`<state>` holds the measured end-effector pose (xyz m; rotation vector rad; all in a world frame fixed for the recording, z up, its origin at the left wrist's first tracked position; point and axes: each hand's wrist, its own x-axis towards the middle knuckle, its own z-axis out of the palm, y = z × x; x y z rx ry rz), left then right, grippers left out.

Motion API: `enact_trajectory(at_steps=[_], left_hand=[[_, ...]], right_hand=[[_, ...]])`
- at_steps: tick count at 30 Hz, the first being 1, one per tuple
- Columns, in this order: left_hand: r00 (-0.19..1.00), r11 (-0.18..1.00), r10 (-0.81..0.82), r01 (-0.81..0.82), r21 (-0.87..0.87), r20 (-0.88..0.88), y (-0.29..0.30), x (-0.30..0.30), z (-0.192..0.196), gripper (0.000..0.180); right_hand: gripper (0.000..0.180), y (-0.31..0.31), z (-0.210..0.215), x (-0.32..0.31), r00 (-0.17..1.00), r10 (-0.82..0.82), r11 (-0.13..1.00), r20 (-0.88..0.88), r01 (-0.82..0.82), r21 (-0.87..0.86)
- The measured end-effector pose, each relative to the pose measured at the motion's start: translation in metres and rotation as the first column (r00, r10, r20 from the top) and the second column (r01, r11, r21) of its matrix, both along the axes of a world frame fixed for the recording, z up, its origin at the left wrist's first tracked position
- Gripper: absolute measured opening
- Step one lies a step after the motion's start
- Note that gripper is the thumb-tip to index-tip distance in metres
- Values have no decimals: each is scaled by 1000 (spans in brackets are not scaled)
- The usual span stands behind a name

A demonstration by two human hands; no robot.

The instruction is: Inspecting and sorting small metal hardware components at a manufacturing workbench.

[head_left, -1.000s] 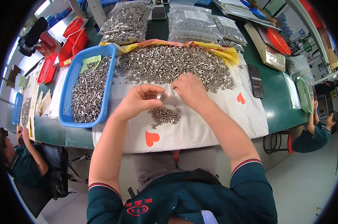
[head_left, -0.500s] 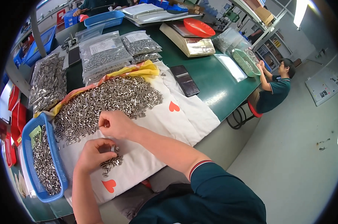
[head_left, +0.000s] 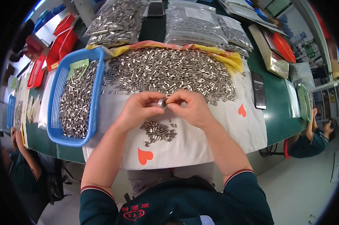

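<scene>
My left hand (head_left: pixel 136 111) is closed, thumb and fingers pinching a short, round, shiny metal piece (head_left: pixel 162 103) that looks like a ring. Right beside it, my right hand (head_left: pixel 192 108) has its fingertips pinched together against the ring's side; whatever lies between them is too small to make out. Beyond both hands spreads a large pile of small metal cylinders (head_left: pixel 169 69) on a white cloth (head_left: pixel 203 144) with red hearts. A small heap of the same cylinders (head_left: pixel 158 132) lies nearer me, below my hands, with a few loose ones by it.
At left stands a blue plastic basket (head_left: pixel 52 122) of cylinders with a green paper slip (head_left: pixel 78 68). Filled clear bags (head_left: pixel 194 24) line the back. A dark phone (head_left: pixel 258 90) lies at right. Co-workers sit at far left and far right (head_left: pixel 310 144).
My right hand has come from the edge of the large pile to the ring in my left hand. The ring is now away from the small heap. The view has turned left.
</scene>
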<state>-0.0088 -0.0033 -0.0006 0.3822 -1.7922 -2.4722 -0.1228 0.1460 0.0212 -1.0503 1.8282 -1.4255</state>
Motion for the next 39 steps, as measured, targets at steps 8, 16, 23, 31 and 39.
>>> enact_trajectory(at_steps=[8, 16, 23, 31, 39], left_hand=[[1000, 997, -10, 9, -74, -22, -5, 7, -3, 36], [1000, 996, -27, 27, -82, -3, -2, 7, 3, 35], [1000, 992, -14, 16, -121, 10, 0, 7, -3, 35], [999, 994, -54, 54, -96, 2, 1, 9, -2, 35], [976, 906, -214, 215, -365, 42, 7, 13, 5, 35]], right_hand=[[9, -3, 2, 9, 994, -1, 999, -106, 6, 48], [8, 0, 5, 11, 976, -35, 999, -215, 38, 8], [9, 0, 1, 16, 835, -38, 999, -549, 33, -18], [12, 3, 14, 7, 970, 41, 998, -239, -30, 49], [12, 13, 9, -19, 995, 22, 983, -96, -5, 181]])
